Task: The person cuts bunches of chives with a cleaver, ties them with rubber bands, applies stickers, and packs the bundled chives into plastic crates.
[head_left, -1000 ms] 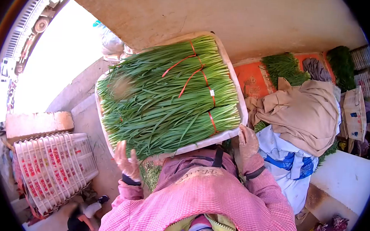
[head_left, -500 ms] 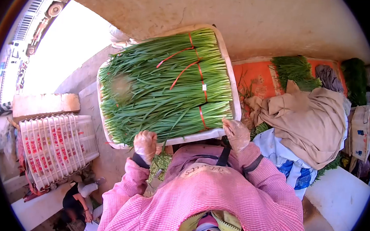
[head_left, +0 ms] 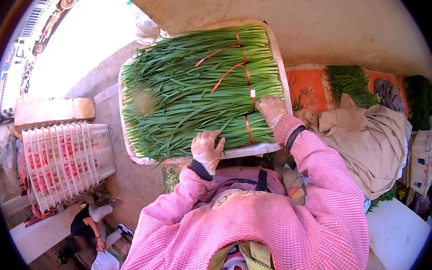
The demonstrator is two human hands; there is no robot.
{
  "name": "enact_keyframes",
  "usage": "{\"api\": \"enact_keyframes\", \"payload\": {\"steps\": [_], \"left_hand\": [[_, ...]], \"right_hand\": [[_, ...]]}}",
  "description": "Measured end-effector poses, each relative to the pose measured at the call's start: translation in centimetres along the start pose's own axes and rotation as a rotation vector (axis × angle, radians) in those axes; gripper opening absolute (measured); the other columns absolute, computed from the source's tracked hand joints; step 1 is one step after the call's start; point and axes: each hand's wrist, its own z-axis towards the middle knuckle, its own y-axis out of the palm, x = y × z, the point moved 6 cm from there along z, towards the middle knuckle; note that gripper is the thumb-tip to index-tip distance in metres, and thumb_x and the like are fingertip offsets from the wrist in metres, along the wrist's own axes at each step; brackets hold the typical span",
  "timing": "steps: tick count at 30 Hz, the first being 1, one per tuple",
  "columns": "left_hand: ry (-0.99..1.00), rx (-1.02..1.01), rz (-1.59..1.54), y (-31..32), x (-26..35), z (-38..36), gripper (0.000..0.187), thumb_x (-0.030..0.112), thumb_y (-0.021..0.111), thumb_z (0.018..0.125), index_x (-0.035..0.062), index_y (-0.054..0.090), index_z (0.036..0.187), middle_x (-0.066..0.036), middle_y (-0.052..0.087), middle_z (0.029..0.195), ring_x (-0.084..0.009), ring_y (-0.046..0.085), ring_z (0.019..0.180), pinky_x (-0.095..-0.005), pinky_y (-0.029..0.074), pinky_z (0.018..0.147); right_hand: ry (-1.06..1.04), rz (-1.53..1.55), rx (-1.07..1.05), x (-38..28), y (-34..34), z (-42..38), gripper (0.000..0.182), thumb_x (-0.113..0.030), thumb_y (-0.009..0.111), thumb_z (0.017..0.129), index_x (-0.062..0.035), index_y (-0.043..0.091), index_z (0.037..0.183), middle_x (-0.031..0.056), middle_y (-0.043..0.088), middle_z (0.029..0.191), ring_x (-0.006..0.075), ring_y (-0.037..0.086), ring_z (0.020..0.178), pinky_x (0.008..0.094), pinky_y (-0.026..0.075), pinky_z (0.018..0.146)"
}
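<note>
Bundles of garlic chives (head_left: 193,94) lie side by side in a large white crate (head_left: 287,95), green leaves to the left and pale stems to the right. Red ties (head_left: 249,78) band the stems. My left hand (head_left: 207,149), in a clear plastic glove, rests at the near edge of the leaves with fingers spread and thumb apart, gripping nothing. On the right, my gloved right hand (head_left: 271,110) lies over the stem ends near a small white tag (head_left: 253,93). Its fingers reach out across the stems; their undersides are hidden.
White baskets with red lettering (head_left: 65,166) stand at left, below a pale block (head_left: 54,112). A person (head_left: 91,226) sits at lower left. Beige cloth (head_left: 360,140) covers a pile at right, with more greens (head_left: 350,83) behind on an orange surface (head_left: 308,91). A wall rises behind the crate.
Both hands have moved forward from the crate's near rim onto the chives. My left hand has gone from closed to spread. The view has shifted slightly.
</note>
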Motion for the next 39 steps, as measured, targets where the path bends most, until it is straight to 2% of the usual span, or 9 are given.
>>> {"api": "enact_keyframes", "payload": {"steps": [7,11,13,19,22,23,27,35,39], "left_hand": [[0.040,-0.085,0.091,4.4,-0.3,2.7,0.023,0.025,0.060,0.075,0.0091,0.061,0.092,-0.008,0.057,0.087,-0.0263,0.053,0.087,-0.0389,0.042,0.074],[-0.007,-0.075,0.026,4.9,-0.8,2.6,0.023,0.025,0.059,0.076,0.0090,0.061,0.092,-0.009,0.059,0.088,-0.0273,0.054,0.087,-0.0390,0.042,0.075],[-0.058,-0.007,-0.046,4.8,-1.3,2.5,0.023,0.025,0.058,0.077,0.0086,0.061,0.093,-0.010,0.059,0.088,-0.0286,0.054,0.086,-0.0393,0.042,0.075],[0.019,-0.027,-0.025,4.9,-1.4,3.1,0.018,0.022,0.057,0.077,0.0091,0.062,0.089,-0.009,0.059,0.083,-0.0288,0.055,0.082,-0.0401,0.043,0.073],[0.088,0.035,-0.060,3.3,-0.8,3.0,0.013,0.019,0.057,0.076,0.0100,0.063,0.083,-0.008,0.059,0.077,-0.0290,0.055,0.076,-0.0399,0.043,0.069],[0.147,0.057,-0.117,2.2,-0.6,2.5,0.010,0.016,0.059,0.075,0.0107,0.063,0.082,-0.007,0.060,0.076,-0.0281,0.056,0.074,-0.0393,0.044,0.067],[0.191,-0.010,-0.078,-1.1,-0.1,-1.2,0.008,0.012,0.061,0.072,0.0099,0.064,0.080,-0.007,0.059,0.072,-0.0265,0.056,0.070,-0.0372,0.045,0.065],[-0.404,0.106,0.012,-8.6,-12.4,-12.0,0.011,0.010,0.059,0.075,0.0059,0.063,0.085,-0.012,0.061,0.077,-0.0274,0.058,0.073,-0.0348,0.044,0.065],[-0.943,-0.602,0.540,-8.4,-20.2,-23.3,0.047,0.017,0.062,0.071,0.0036,0.051,0.115,-0.015,0.061,0.093,-0.0296,0.058,0.084,-0.0372,0.045,0.076]], "right_hand": [[0.005,0.198,0.185,1.9,1.9,-1.9,0.013,-0.014,0.054,0.078,-0.0127,0.058,0.091,0.0055,0.057,0.089,0.0208,0.057,0.088,0.0326,0.047,0.073],[0.590,1.089,0.571,6.0,2.1,-5.7,0.013,-0.018,0.058,0.082,-0.0065,0.053,0.087,0.0104,0.059,0.081,0.0227,0.059,0.073,0.0298,0.048,0.068],[0.904,2.077,0.817,6.7,1.5,-8.2,0.017,-0.017,0.059,0.083,-0.0035,0.051,0.089,0.0103,0.059,0.075,0.0167,0.059,0.066,0.0258,0.049,0.061],[0.585,2.141,0.122,1.0,2.7,-16.1,0.019,-0.013,0.061,0.082,-0.0005,0.049,0.088,0.0051,0.057,0.071,0.0115,0.059,0.063,0.0220,0.048,0.056],[0.335,1.690,-0.825,-1.8,1.7,-19.7,0.025,-0.014,0.064,0.079,-0.0011,0.055,0.099,0.0073,0.061,0.080,0.0129,0.059,0.067,0.0248,0.048,0.060],[0.336,1.688,-0.825,-2.1,2.1,-19.4,0.025,-0.014,0.064,0.079,-0.0011,0.055,0.099,0.0073,0.061,0.080,0.0129,0.059,0.067,0.0248,0.048,0.060],[0.330,0.939,0.397,2.5,-2.2,-12.8,0.028,-0.020,0.064,0.075,-0.0058,0.061,0.099,0.0106,0.061,0.084,0.0241,0.059,0.079,0.0323,0.046,0.069],[0.287,0.353,-0.048,2.4,0.6,-0.7,0.021,-0.025,0.060,0.077,-0.0068,0.065,0.087,0.0124,0.060,0.084,0.0285,0.058,0.084,0.0381,0.048,0.070],[0.232,0.199,-0.117,1.5,0.3,0.5,0.018,-0.007,0.052,0.077,-0.0093,0.067,0.087,0.0080,0.061,0.094,0.0228,0.061,0.087,0.0339,0.051,0.068]]}}
